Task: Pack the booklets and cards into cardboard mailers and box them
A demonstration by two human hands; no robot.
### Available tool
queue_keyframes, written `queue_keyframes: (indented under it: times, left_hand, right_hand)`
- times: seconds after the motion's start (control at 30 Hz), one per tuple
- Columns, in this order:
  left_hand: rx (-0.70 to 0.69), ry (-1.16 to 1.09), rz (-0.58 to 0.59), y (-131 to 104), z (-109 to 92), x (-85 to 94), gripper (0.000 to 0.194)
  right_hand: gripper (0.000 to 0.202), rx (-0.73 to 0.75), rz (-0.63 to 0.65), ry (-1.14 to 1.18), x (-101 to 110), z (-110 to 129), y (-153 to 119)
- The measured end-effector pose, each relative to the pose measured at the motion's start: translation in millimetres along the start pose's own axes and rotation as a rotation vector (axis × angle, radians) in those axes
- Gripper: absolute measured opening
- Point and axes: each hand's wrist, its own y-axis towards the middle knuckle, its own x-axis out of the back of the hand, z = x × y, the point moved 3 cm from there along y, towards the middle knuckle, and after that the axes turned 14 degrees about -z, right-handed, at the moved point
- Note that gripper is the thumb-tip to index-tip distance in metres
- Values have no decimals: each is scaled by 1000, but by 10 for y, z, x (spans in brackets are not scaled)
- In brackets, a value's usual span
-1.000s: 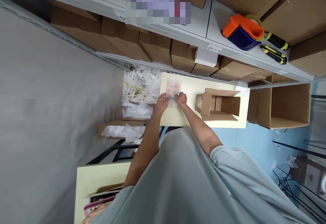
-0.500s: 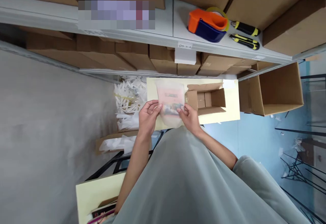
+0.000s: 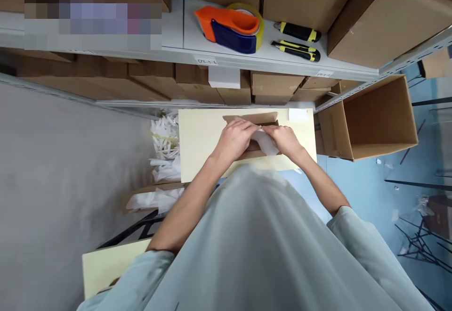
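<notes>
fingers point(image 3: 251, 127) — at edge of white packet point(image 3: 267, 143)

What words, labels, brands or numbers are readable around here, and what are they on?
None reads with certainty.
Shelf-edge label below the tape dispenser: marked, too blurred to read.
Shelf-edge label farther right: marked, too small.
Pixelated patch, upper left: unreadable.
White wrapping between the hands: no legible text.

Whitish packet point(image 3: 268, 145) at my brown carton point(image 3: 251, 118)
My pale yellow table point(image 3: 197, 146), my grey-green shirt point(image 3: 261, 235) near; far, an orange-and-navy tape dispenser point(image 3: 233, 36) and black-and-yellow cutters point(image 3: 300, 31); blue floor point(image 3: 348, 186) to the right
</notes>
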Motion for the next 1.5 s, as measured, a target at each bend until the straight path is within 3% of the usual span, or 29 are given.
queue_keyframes:
  times: [0.17,0.3,0.4,0.53,0.63,0.7,0.8,0.93,1.03,1.13,1.23,1.3,1.4,1.5]
  left_hand:
    - [256,53,158,-97,194,-540,49]
    - [447,121,233,-301,252,-772,54]
    - [491,91,144,-425,201,-725,54]
    - [520,-136,-138,-531,171,-432,50]
    - [688,-385,-438,-578,285,-233,76]
    - [809,-600,-558,-572,339,-201,100]
    - [883,-904,-509,-483,252,-255,108]
    - [981,-1066,-464,-400,43,-238,79]
    - [1009,-1031,-510,-398,33,-134,70]
    - [925,-907,-549,-409,129,5,62]
    - [753,-632,-550,-400,213,142,44]
    - [633,-442,-495,-361,219,163,34]
    - [513,-294,-387,-234,176,5,24]
    - [474,-259,-281,-56,143,-339,18]
  right_hand:
    - [41,120,194,-88,-292,-172,312]
    - [30,189,171,-48,-480,-125,482]
    - [23,234,115,28,-494,-43,486]
    - [27,223,39,108,-288,-135,345]
    - [30,118,-101,372,-101,-343,224]
    - [27,-14,-217,698,-64,-456,145]
    - [49,-222,-320,1190,-184,-453,17]
    - [62,-417,-382,1420,-435,-211,-154]
    - [65,-461,-422,1393,-549,-68,-222]
    - [64,-439,-494,1220,-598,-54,-226]
    - [57,-454,-577,745,-628,-147,-234]
    - [57,-490,-506,414,-688,-225,-258]
    - [48,-526,-359,213,-814,-346,-325]
    - [40,-547,-359,189,-875,-465,-391]
